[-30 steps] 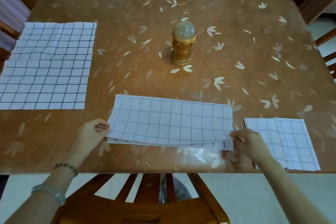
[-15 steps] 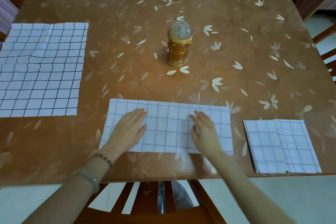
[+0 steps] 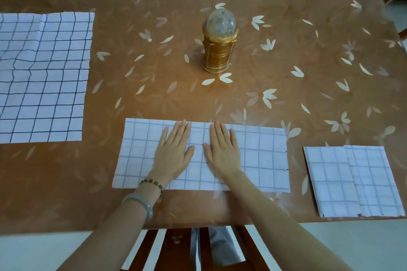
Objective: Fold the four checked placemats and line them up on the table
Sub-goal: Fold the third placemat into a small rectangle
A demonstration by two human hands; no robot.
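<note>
As my left hand (image 3: 174,154) and right hand (image 3: 222,154) press, fingers (image 3: 181,133) straight, the once-folded placemat (image 3: 264,160) under them, I judge a crosswise fold comes next; rightward lie seemingly 2 finished mats (image 3: 352,182).

No readable text, labels or numbers anywhere.

Both hands, left hand (image 3: 174,152) and right hand (image 3: 222,149), press flat on a half-folded placemat (image 3: 262,156). Two folded placemats (image 3: 352,180) lie right; an unfolded placemat (image 3: 44,77) lies left.
</note>
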